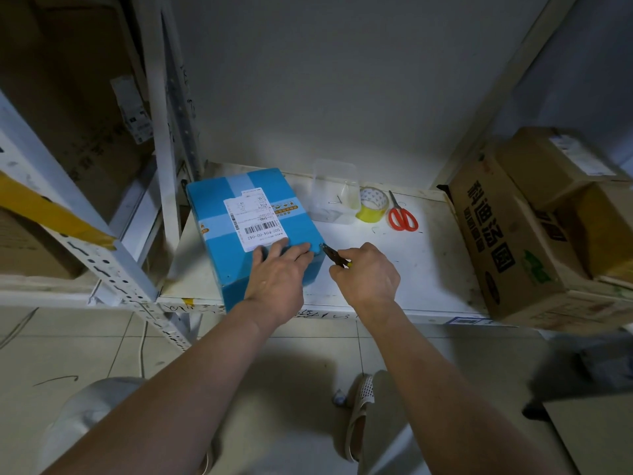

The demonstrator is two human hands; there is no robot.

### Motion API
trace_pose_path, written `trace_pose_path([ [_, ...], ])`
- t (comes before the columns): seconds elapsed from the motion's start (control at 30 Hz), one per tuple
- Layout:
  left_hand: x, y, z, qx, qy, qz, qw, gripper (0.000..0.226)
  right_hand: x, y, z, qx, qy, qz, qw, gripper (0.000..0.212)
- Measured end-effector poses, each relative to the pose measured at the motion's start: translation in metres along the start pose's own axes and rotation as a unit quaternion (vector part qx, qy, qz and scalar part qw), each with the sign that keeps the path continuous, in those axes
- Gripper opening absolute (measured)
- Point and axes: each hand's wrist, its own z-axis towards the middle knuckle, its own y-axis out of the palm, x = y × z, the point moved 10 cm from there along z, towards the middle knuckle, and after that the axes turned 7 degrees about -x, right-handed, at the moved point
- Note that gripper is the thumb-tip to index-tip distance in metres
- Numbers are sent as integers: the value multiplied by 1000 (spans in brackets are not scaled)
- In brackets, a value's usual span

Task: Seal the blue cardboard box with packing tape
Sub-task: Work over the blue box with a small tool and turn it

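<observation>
Both forearms reach forward from the camera. The left hand (279, 269) lies flat, fingers spread, on the near top edge of the blue cardboard box (250, 228), which sits at the left of the white shelf (428, 262). The right hand (368, 275) has its fingers clenched around pliers (334, 255), whose tip touches the box's near right corner. Packing tape (372, 204) and scissors (402, 216) lie behind, well apart from the box.
</observation>
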Motion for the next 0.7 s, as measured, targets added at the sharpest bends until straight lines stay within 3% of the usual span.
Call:
trace_pose_path([
  [0.27, 0, -4, 2, 6, 1, -1, 1000, 68, 1, 2, -1, 29, -10, 31, 999, 29],
  [0.37, 2, -4, 2, 13, 10, 12, 1000, 66, -5, -33, 4, 99, 2, 123, 987, 29],
  [0.47, 2, -4, 0, 10, 6, 15, 1000, 67, -25, -79, 17, 147, -25, 140, 979, 29],
  [0.57, 0, -6, 2, 14, 4, 12, 1000, 66, -17, -73, 19, 102, -9, 134, 986, 29],
  [0.7, 1, -5, 4, -4, 9, 0, 1000, 67, -2, -24, 9, 13, 18, 41, 999, 32],
])
